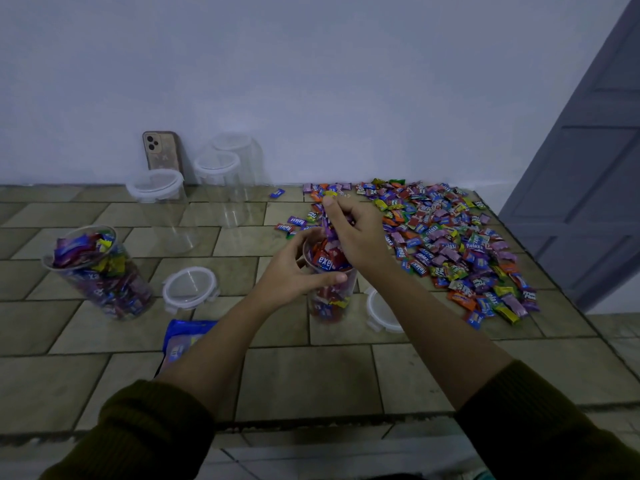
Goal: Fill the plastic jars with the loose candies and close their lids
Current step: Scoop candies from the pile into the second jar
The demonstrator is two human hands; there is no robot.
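- My left hand (298,271) was wrapped around the upper part of the open jar (330,292), thumb across its front, holding it upright on the tiled tabletop (311,375).
- My right hand (356,233) hovered just above the jar's mouth, fingers pinched on a few purple-wrapped candies (327,230).
- That jar was already packed with wrapped sweets to the rim.
- A loose lid (382,311) lay just right of the jar, partly behind my right forearm; another lid (190,289) lay to its left.
- The pile of loose candies (457,244) spread across the table's right side, near my right hand.
- A second full jar (100,271), lidless, stood well to the left.
- Three empty lidded jars (218,178) stood near the wall, beside a phone (162,152).
- A blue candy bag (183,341) lay under my left forearm.
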